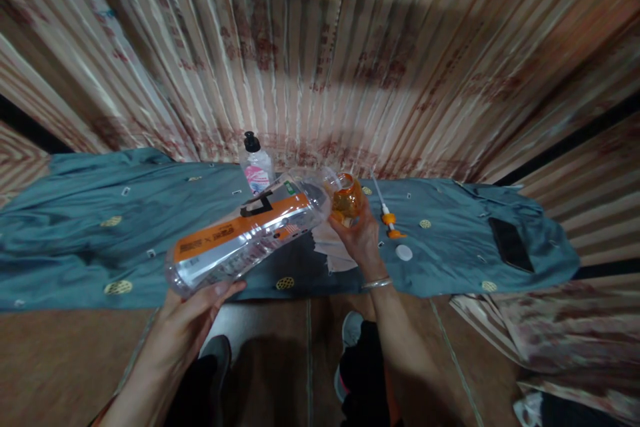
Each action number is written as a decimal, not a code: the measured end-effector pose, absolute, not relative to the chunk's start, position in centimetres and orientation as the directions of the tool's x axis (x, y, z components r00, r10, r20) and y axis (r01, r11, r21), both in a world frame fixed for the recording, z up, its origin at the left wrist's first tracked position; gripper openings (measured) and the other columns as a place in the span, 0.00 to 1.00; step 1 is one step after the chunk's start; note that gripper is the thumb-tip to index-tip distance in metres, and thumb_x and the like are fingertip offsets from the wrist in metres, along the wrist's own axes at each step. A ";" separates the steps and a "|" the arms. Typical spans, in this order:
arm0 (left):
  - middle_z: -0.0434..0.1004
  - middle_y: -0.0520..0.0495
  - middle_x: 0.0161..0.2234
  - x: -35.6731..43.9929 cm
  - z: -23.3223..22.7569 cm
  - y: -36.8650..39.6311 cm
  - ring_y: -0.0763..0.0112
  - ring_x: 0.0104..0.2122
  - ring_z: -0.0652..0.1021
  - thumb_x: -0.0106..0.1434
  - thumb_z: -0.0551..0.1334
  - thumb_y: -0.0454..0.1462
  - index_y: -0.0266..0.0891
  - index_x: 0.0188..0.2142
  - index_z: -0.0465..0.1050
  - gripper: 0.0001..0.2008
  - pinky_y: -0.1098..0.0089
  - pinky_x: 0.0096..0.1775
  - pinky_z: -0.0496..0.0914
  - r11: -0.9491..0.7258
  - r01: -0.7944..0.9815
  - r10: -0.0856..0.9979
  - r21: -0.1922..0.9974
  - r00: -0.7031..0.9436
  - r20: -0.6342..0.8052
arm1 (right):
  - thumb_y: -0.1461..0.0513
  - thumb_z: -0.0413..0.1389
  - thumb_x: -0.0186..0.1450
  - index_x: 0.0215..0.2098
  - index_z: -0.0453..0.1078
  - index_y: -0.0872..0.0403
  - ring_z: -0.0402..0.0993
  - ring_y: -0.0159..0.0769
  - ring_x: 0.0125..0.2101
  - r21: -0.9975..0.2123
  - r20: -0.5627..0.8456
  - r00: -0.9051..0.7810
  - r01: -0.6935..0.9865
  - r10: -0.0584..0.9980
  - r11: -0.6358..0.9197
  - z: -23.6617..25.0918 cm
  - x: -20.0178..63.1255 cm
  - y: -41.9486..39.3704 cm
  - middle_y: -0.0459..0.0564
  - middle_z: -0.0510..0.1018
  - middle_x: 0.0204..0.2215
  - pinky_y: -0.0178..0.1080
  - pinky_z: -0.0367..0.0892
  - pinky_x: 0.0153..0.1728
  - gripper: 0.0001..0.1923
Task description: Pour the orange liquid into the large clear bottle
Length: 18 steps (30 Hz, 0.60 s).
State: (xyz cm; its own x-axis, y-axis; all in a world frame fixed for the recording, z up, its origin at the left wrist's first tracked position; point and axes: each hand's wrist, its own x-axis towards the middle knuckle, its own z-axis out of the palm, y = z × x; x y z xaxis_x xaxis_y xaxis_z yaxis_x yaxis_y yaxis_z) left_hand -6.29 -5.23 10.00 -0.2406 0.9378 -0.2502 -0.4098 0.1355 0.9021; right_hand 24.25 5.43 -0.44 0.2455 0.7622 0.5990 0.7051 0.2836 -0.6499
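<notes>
In my left hand point(205, 303), closed under its base end, lies a large clear plastic bottle point(250, 233) with an orange and silver label. It is tilted almost level, its neck pointing right. My right hand point(361, 239) is wrapped around a small translucent orange bottle point(347, 197), whose open mouth is close to the clear bottle's neck. Whether the two touch, I cannot tell. Right of that hand, a pump dispenser point(389, 219) with an orange head and clear tube lies on the cloth. A white round cap point(404, 253) is near it.
A clear bottle with a black cap and pink label point(257, 170) stands behind the large bottle. Pale paper or cloth point(333, 250) lies under my right hand. A black phone point(510, 244) rests on the right of the green cloth point(90, 247). Pleated curtains point(310, 67) hang behind.
</notes>
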 end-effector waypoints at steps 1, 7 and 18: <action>0.94 0.45 0.53 -6.2 10.1 -5.2 0.49 0.52 0.91 0.47 0.85 0.38 0.53 0.66 0.83 0.45 0.66 0.41 0.88 0.135 -0.396 0.939 0.908 -0.242 -0.245 | 0.45 0.71 0.69 0.76 0.66 0.50 0.87 0.60 0.63 -0.647 0.600 0.238 0.706 0.764 0.288 -0.4 24.3 5.5 0.64 0.86 0.65 0.62 0.85 0.62 0.44; 0.93 0.46 0.56 -6.0 10.5 -5.1 0.55 0.51 0.90 0.49 0.84 0.39 0.54 0.68 0.81 0.45 0.70 0.41 0.86 0.101 -0.346 0.952 0.933 -0.238 -0.191 | 0.46 0.73 0.68 0.76 0.67 0.53 0.88 0.60 0.61 -0.646 0.589 0.212 0.703 0.780 0.298 0.0 24.6 5.9 0.67 0.87 0.64 0.61 0.85 0.61 0.45; 0.92 0.52 0.42 -6.2 10.0 -4.9 0.64 0.39 0.88 0.44 0.89 0.43 0.51 0.51 0.89 0.32 0.74 0.36 0.86 -0.022 -0.300 0.951 0.954 -0.301 -0.073 | 0.47 0.75 0.68 0.80 0.63 0.50 0.88 0.60 0.63 -0.654 0.550 0.192 0.705 0.812 0.276 -0.1 23.9 5.7 0.64 0.86 0.66 0.64 0.85 0.63 0.49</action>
State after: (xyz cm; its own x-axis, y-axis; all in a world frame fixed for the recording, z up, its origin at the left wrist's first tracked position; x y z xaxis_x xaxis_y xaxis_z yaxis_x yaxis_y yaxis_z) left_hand -6.23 -4.85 9.96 -0.3008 0.9509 -0.0730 -0.3005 -0.0218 0.9535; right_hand 23.92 5.67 -0.06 0.1920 0.8125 0.5505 0.7047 0.2762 -0.6535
